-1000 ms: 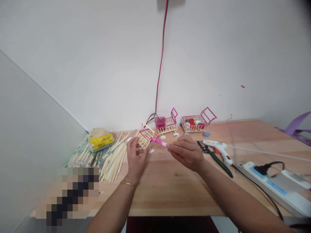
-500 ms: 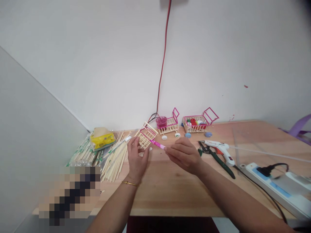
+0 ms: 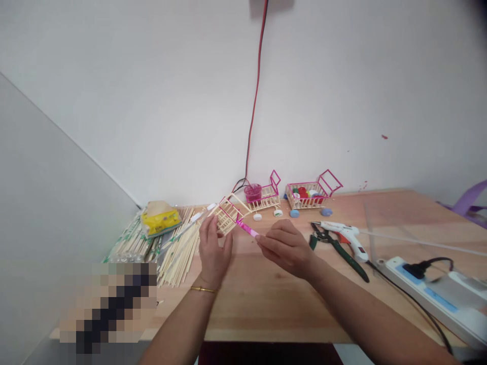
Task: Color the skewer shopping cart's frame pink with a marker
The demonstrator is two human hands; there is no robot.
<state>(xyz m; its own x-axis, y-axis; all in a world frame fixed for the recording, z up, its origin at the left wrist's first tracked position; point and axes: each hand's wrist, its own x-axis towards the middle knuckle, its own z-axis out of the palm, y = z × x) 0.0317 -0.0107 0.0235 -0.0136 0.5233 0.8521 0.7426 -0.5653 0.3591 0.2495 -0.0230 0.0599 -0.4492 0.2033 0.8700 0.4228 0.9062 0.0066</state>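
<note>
My left hand (image 3: 212, 251) grips a small cart frame (image 3: 230, 213) made of pale wooden sticks with pink edges, holding it tilted just above the wooden table (image 3: 266, 299). My right hand (image 3: 286, 247) pinches a pink marker pen (image 3: 246, 229), its tip touching the frame's pink edge. A gold bangle sits on my left wrist.
Two finished stick carts (image 3: 266, 195) (image 3: 312, 191) stand by the wall, one holding a pink cup, the other coloured bottle caps. Bundles of chopsticks (image 3: 167, 243) and a yellow tissue pack (image 3: 159, 219) lie left. Pliers (image 3: 335, 248), a glue gun (image 3: 344, 234) and a power strip (image 3: 433, 294) lie right.
The cart frame has tipped slightly in my left hand and the pen has shifted a little along its edge. The view has moved slightly.
</note>
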